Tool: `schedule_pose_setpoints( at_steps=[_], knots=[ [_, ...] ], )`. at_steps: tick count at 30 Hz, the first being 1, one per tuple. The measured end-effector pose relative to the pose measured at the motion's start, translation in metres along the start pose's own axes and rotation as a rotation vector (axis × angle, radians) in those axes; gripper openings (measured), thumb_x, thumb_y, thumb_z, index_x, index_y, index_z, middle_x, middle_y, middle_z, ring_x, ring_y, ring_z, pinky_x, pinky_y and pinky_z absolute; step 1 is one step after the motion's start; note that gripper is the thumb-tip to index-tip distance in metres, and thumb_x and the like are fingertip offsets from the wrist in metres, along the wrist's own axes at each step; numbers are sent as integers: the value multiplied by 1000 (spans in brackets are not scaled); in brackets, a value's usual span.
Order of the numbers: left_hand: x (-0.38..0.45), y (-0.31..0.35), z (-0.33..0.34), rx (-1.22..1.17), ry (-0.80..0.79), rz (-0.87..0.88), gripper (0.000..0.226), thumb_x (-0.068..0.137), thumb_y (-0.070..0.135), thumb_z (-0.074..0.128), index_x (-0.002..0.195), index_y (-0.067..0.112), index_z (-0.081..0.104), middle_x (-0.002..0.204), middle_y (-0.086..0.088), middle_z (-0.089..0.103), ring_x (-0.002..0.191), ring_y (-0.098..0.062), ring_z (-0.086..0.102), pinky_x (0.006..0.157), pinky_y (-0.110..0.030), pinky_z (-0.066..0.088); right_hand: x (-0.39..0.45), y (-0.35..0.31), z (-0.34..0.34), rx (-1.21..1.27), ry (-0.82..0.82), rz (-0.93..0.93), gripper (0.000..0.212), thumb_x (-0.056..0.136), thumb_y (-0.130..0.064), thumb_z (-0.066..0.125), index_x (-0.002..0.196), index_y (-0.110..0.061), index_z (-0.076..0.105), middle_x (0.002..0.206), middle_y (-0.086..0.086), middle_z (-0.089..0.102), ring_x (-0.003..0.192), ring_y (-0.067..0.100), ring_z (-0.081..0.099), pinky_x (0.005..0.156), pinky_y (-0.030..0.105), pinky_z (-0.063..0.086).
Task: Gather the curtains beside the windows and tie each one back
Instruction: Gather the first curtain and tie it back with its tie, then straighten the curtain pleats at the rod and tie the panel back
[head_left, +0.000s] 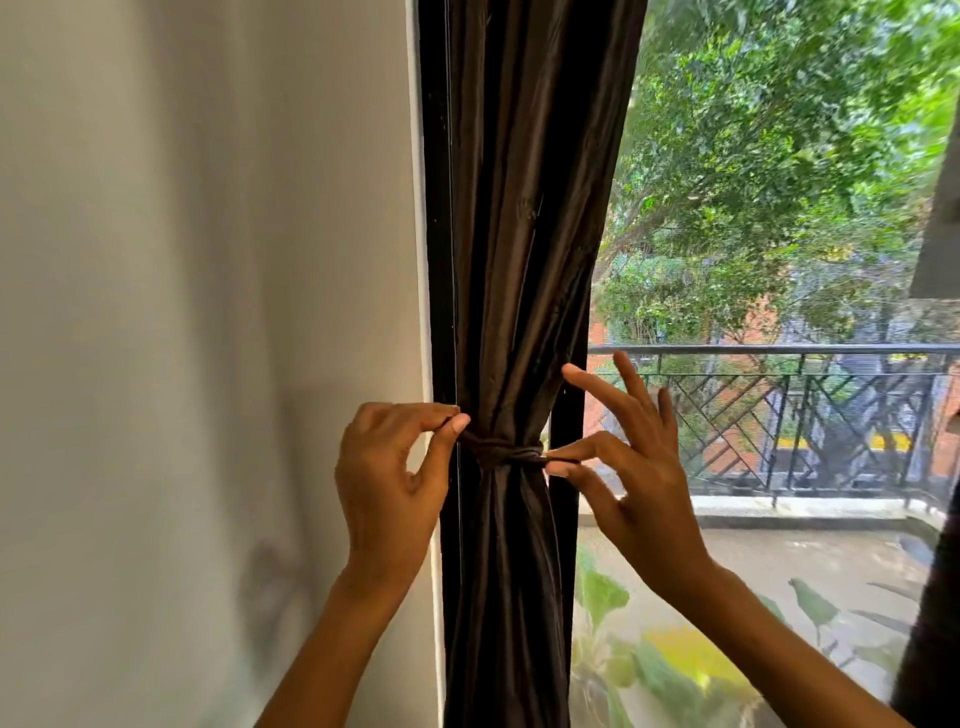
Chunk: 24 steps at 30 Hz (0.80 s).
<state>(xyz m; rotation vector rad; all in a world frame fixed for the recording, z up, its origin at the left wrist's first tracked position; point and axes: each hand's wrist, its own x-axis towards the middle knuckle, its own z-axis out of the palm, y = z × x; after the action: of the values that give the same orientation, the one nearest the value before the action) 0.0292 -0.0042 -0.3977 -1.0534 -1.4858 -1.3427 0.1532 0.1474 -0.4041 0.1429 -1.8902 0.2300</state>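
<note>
Between the two hands the dark curtain (511, 312) is already gathered, the left hand (387, 480) and right hand (631, 467) each pinching an end of the tie-back (506, 452); I think the knot now needs pulling tight.

Daylight from the window (769, 260) at right; curtain (514, 234) backlit, near-black. Soft shadows on left wall (182, 312). Wide-angle bending and slight blur at edges.
</note>
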Motion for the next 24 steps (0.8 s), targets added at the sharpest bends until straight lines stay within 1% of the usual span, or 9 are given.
schedule_pose_setpoints(
  at_steps=[2, 4, 8, 10, 12, 15, 18, 21, 24],
  knots=[
    [6, -5, -1, 114, 8, 133, 19, 87, 27, 62, 89, 11, 71, 90, 6, 68, 91, -11, 55, 82, -31, 45, 3, 3, -7, 25, -37, 26, 28, 93, -33, 51, 78, -15, 67, 148, -7, 36, 147, 28, 14, 113, 64, 6],
    [9, -13, -4, 243, 29, 226, 22, 89, 27, 60, 89, 8, 70, 94, -1, 71, 95, -17, 54, 87, -33, 39, 6, 4, -15, 35, -69, 35, 28, 92, -34, 51, 77, -16, 67, 152, -5, 31, 147, 28, 9, 113, 63, 4],
    [-12, -28, -7, 301, 30, 188, 18, 89, 24, 61, 90, 7, 67, 99, -4, 70, 98, -21, 55, 89, -34, 37, -6, 13, -17, 42, -93, 102, 22, 89, -30, 56, 77, -15, 65, 154, 3, 30, 148, 27, 5, 112, 66, 3],
    [-19, -29, -3, 237, 11, 124, 19, 89, 25, 60, 87, 8, 67, 97, -3, 70, 97, -18, 54, 86, -29, 39, -12, 20, -8, 84, -67, 172, 21, 89, -30, 55, 79, -14, 65, 152, 1, 35, 148, 24, 8, 113, 64, 8],
    [-14, -28, 0, 174, -1, 95, 21, 89, 25, 60, 84, 6, 67, 94, -4, 69, 96, -14, 53, 85, -16, 39, -11, 26, 3, 82, -36, 204, 21, 90, -29, 55, 82, -12, 65, 147, 1, 41, 147, 23, 15, 115, 55, 17],
    [-6, -21, 4, 150, -34, 173, 16, 88, 19, 63, 86, 4, 68, 89, -6, 68, 93, -12, 53, 84, -8, 39, -8, 30, 14, -33, 15, 176, 23, 93, -26, 51, 89, -8, 65, 137, 6, 50, 140, 23, 31, 112, 40, 27],
    [-8, -11, 14, 153, -48, 246, 12, 86, 13, 67, 91, 3, 70, 91, -6, 70, 93, -13, 55, 84, -15, 44, -7, 29, 20, -150, 66, 153, 20, 96, -19, 48, 97, -8, 64, 136, 7, 51, 135, 24, 38, 107, 45, 35],
    [-6, 2, 28, 154, -50, 303, 19, 88, 9, 62, 104, 2, 69, 105, -9, 69, 101, -19, 60, 87, -32, 51, -9, 31, 25, -169, 72, 170, 22, 98, -19, 46, 112, -11, 61, 142, 2, 45, 134, 21, 41, 98, 49, 44],
    [-5, 26, 46, 150, -68, 391, 29, 90, 1, 52, 116, 3, 66, 122, -11, 63, 113, -25, 56, 97, -42, 44, -13, 32, 23, -207, 85, 195, 28, 99, -22, 44, 125, -17, 55, 147, -4, 41, 135, 16, 39, 96, 48, 46]
  ],
)
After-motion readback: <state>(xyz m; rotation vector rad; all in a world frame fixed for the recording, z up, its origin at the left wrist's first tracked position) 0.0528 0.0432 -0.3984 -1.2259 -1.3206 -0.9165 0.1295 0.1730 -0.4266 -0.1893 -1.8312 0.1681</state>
